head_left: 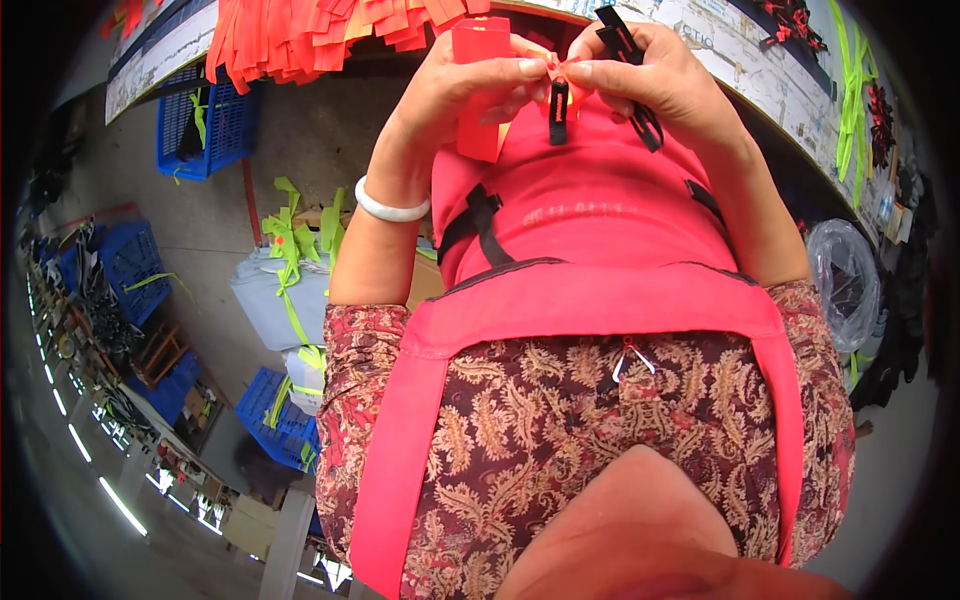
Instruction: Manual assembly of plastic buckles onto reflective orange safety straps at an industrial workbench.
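Observation:
In front of my chest, close to the table edge, my left hand (435, 95) is closed on a bright orange-red fabric strip (480, 140). Part of the strip sticks up above the fingers and part hangs below them. My right hand (680, 85) is closed too, its thumb and finger pinching the strip where both thumb tips nearly meet. A short black strap tab (558, 115) hangs from that pinched spot. More black straps (648, 128) are tucked in my right hand, poking out above and below its fingers. The fingertips partly hide the join.
A pile of orange-red strips (300, 40) overhangs the table edge at upper left. Yellow-green strips (850, 100) lie on the table (740, 75) at right. Blue crates (205, 130) and a bundle of grey fabric (268, 300) stand to my left; a clear plastic bag (845, 270) hangs at right.

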The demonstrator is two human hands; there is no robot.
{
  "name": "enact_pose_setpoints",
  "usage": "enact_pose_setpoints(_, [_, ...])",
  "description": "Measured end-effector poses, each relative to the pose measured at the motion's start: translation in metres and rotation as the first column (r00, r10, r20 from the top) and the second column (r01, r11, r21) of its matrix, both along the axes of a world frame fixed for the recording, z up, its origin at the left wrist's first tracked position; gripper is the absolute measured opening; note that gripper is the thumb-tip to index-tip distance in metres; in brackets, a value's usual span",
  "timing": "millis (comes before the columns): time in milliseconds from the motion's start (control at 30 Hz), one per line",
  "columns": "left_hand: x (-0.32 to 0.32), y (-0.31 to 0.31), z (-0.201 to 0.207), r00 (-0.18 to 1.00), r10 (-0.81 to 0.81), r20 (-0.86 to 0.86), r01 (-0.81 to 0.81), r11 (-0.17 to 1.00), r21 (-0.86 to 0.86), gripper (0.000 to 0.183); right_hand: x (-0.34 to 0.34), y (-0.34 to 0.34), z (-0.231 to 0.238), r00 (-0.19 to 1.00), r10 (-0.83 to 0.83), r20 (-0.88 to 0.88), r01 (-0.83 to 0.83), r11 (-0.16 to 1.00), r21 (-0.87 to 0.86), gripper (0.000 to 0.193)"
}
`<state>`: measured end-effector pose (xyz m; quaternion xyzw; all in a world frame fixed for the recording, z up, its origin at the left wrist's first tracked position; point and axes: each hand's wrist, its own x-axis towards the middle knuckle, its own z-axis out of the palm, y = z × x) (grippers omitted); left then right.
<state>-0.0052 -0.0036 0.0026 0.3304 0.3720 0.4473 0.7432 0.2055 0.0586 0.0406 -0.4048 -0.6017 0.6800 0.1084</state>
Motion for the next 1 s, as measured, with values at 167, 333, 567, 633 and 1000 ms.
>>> enact_pose_setpoints(167, [-0.003,-0.001,-0.008,0.996,-0.082,-0.045,0.082,0.997,0.001,0.017,0.000,0.001,0.002,0.998,0.060,0.019,-0.059,0.998,-0.038,0.018])
enact_pose_setpoints(333, [0.001,0.002,-0.007,0.988,0.045,-0.147,-0.038,0.998,0.049,0.019,-0.004,-0.004,-0.014,0.991,-0.095,-0.094,0.097,0.995,0.013,0.017])
enact_pose_setpoints(567, [0.014,-0.011,-0.010,0.948,0.220,-0.231,-0.157,0.952,0.262,0.012,-0.006,-0.017,-0.022,0.961,-0.155,-0.230,0.222,0.927,0.301,0.017])
enact_pose_setpoints(633, [0.019,-0.015,-0.007,0.926,0.264,-0.272,-0.161,0.923,0.348,0.011,-0.007,-0.023,-0.012,0.948,-0.132,-0.289,0.216,0.935,0.282,0.016])
enact_pose_setpoints(1000, [0.021,-0.013,-0.012,0.893,0.325,-0.310,-0.146,0.863,0.484,0.012,-0.010,-0.017,-0.021,0.957,0.087,-0.276,0.128,0.729,0.673,0.016])
